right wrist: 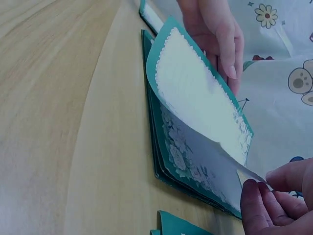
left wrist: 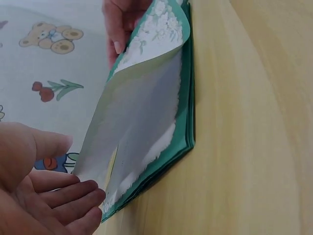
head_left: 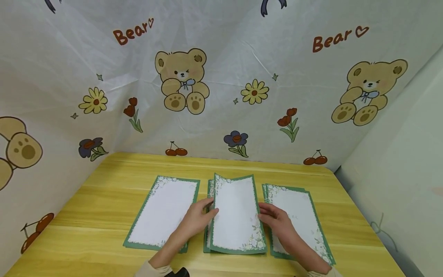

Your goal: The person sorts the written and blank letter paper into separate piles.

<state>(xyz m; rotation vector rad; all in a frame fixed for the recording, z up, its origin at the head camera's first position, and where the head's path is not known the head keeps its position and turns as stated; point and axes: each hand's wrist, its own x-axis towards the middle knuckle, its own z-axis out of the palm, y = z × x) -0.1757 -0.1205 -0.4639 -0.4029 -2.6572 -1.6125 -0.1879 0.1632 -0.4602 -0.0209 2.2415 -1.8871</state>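
A sheet of paper (head_left: 236, 215) with a green border and white flowers is lifted and bowed over the middle stack of like sheets (left wrist: 183, 132). At its right edge my right hand (head_left: 278, 223) pinches it between thumb and fingertips, as the right wrist view shows. My left hand (head_left: 197, 218) is at the opposite edge, its thumb held apart from the loosely bent fingers (left wrist: 73, 203). Those fingertips reach the edge of the sheet. Beneath the raised sheet, the flowered corner of the stack shows in the right wrist view.
On the left lies another pile of bordered sheets (head_left: 166, 211), partly behind my left forearm. A third pile (head_left: 294, 204) lies to the right, under my right forearm in the head view. The wooden table (head_left: 104, 215) meets a bear-printed cloth (head_left: 214, 127) at the back.
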